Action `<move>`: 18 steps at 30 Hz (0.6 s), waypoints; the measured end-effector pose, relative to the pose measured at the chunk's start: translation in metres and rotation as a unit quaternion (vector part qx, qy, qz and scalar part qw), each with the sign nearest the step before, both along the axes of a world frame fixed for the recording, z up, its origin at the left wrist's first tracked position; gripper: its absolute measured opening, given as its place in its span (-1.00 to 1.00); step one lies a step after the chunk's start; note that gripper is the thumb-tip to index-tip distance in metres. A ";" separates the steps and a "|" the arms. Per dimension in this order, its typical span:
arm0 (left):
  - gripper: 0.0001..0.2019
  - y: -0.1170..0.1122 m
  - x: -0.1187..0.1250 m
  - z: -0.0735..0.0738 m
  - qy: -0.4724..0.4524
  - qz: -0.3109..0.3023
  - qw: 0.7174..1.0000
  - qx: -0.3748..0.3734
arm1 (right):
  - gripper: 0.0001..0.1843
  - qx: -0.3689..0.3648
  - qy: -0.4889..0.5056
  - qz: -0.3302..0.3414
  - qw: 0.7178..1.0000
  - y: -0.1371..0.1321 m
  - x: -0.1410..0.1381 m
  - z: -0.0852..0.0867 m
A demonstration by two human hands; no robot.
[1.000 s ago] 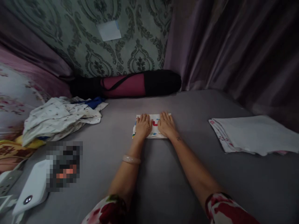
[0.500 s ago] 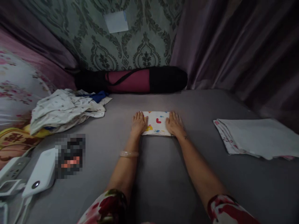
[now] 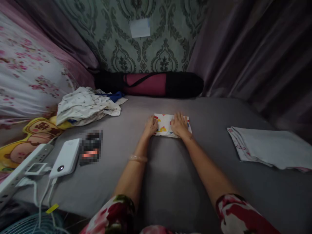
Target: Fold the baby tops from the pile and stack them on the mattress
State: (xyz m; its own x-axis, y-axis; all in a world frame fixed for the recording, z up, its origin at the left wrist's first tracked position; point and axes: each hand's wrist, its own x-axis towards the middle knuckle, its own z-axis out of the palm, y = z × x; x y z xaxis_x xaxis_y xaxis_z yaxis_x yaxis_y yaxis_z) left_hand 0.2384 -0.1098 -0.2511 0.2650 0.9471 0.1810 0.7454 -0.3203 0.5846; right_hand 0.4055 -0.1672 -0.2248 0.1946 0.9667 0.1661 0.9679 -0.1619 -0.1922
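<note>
A small folded white cloth [image 3: 164, 125] with red, yellow and blue prints lies on the grey bed surface in front of me. My left hand [image 3: 151, 126] is at its left edge, fingers curled in and closed on that edge, slightly blurred. Flat on the right part of the cloth rests my right hand [image 3: 179, 125], its fingers stretched out and apart. The cloth's right corners show beyond that hand.
Left: a crumpled pile of white printed clothes [image 3: 85, 105], a yellow cushion [image 3: 36, 138], a white power bank [image 3: 65, 157] with cables, a power strip [image 3: 26, 170] and a pixelated object [image 3: 91, 148]. Right: a folded white cloth stack [image 3: 268, 146]. Back: a black-and-maroon long bag [image 3: 148, 84].
My right hand has moved inward over the cloth from its right edge. My left hand's fingers have curled at the left edge. The view has shifted left, showing more of the power strip.
</note>
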 end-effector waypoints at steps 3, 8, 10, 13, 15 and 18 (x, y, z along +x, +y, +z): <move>-0.62 -0.009 -0.007 -0.009 0.034 -0.014 0.999 0.028 | -0.37 -0.005 0.006 0.048 0.999 0.007 -0.025 -0.002; -0.63 -0.010 -0.010 -0.009 0.040 -0.029 0.998 0.025 | -0.37 -0.019 0.006 0.045 0.999 0.009 -0.036 -0.013; -0.63 -0.008 -0.011 -0.004 0.014 -0.030 0.999 0.013 | -0.37 -0.016 0.004 0.044 0.999 0.009 -0.034 -0.013; -0.62 -0.004 -0.014 0.005 -0.045 0.008 0.999 -0.024 | -0.36 -0.048 0.006 0.036 0.998 0.012 -0.035 -0.007; -0.60 -0.002 -0.019 0.010 -0.075 0.056 0.995 -0.037 | -0.37 -0.055 0.005 0.027 0.998 0.016 -0.041 -0.003; -0.59 -0.001 -0.026 0.013 -0.107 0.109 0.987 -0.038 | -0.38 -0.017 -0.002 0.040 0.999 0.024 -0.056 -0.003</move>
